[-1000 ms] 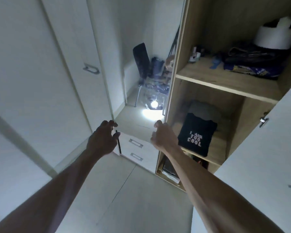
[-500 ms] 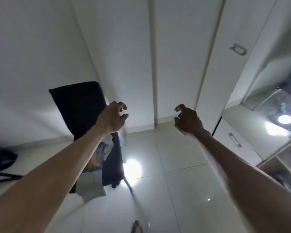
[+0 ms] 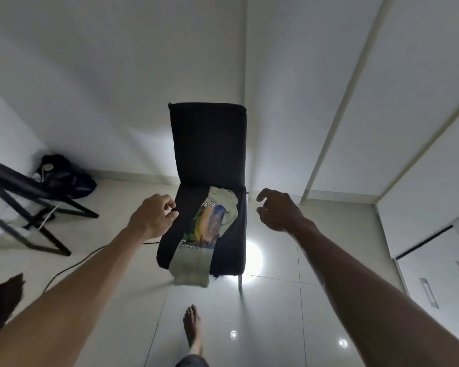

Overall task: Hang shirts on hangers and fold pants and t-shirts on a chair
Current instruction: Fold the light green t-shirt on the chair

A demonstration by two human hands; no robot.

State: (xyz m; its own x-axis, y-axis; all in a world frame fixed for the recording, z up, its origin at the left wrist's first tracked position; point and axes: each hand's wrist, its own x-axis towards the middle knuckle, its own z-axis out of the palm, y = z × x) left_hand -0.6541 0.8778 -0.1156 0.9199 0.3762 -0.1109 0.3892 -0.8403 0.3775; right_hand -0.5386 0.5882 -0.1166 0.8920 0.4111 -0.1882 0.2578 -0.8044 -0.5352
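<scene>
A black chair (image 3: 208, 144) stands in the middle of the room, facing me. A pale green t-shirt (image 3: 207, 229) with a colourful print lies along its seat and hangs over the front edge. My left hand (image 3: 154, 215) hovers at the seat's left side with fingers loosely curled, holding nothing. My right hand (image 3: 278, 210) hovers to the right of the seat, fingers spread and bent, holding nothing. Neither hand touches the t-shirt.
White wardrobe doors (image 3: 368, 102) line the back and right. A black folding stand (image 3: 24, 197) and a dark bag (image 3: 64, 176) sit at the left, with a cable (image 3: 72, 266) on the glossy tiles. My bare foot (image 3: 192, 329) is on the floor below the chair.
My view has swung left from the open wardrobe shelves to the chair, which is now centred. Both hands stayed raised in front of me and hold nothing.
</scene>
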